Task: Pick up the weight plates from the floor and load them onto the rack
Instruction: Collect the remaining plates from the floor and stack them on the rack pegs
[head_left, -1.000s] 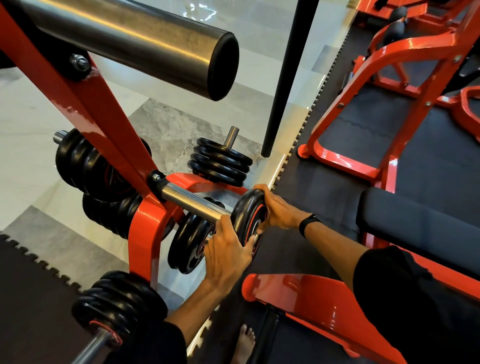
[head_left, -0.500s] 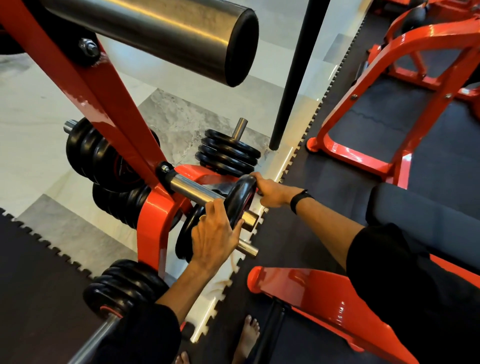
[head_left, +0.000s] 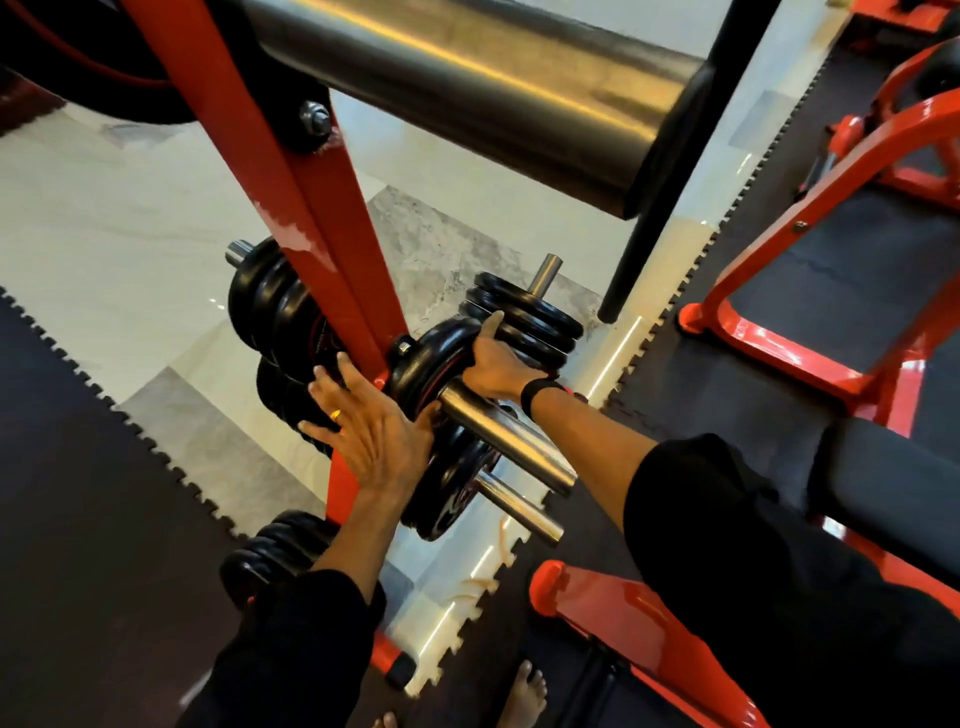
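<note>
Seen from a head-worn camera looking down, the left hand is lying flat with fingers spread, its thumb side pressing against the near face of a black weight plate and its fingertips reaching past the red upright of the rack. The right hand is curling over the plate's far rim, fingers hooked on top, a black wristband just behind it. The plate is standing on edge, threaded onto a steel peg and sitting hard up against the red upright, so it looks fully seated. That peg's long axis is running from the upright toward the viewer, with most of its bare length sticking out on the near side of the plate. Directly below the peg, a second, shorter peg is carrying more black plates. Beyond the upright, another stack of plates is hanging on the rack's far side. Just past the right hand, a further stack is sitting low near the pale floor on a spindle; whether it is on the rack's base or loose is unclear. Judged from this, the hands need to draw back along the peg toward the viewer, and both are equally close to the plate.
</note>
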